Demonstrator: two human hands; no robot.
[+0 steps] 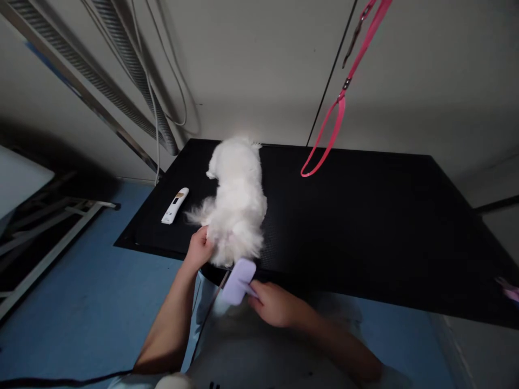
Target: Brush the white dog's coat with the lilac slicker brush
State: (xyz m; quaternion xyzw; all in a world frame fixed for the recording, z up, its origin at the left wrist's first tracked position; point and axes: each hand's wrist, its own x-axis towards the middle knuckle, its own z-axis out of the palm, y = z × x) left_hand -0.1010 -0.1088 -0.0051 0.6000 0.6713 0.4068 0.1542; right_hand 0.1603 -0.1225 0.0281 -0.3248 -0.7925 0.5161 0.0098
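A white fluffy dog (240,183) stands on the black grooming table (357,216), its rear toward me and its head hidden at the far side. My left hand (199,248) is closed at the dog's left rear, with fingers pressed into the fur there. In my right hand (275,303) is a lilac slicker brush (239,281), gripped by its handle. The brush head is just below the dog's hindquarters, near the table's front edge; its pin side is turned away from view. A white hair clipper (175,205) lies on the table left of the dog.
A pink grooming loop (339,113) hangs over the table, right of the dog. Grey ribbed hoses (121,43) and cables run along the wall at upper left. A purple-pink object (508,290) sits at the table's right edge. A metal-framed stand (52,259) is at far left.
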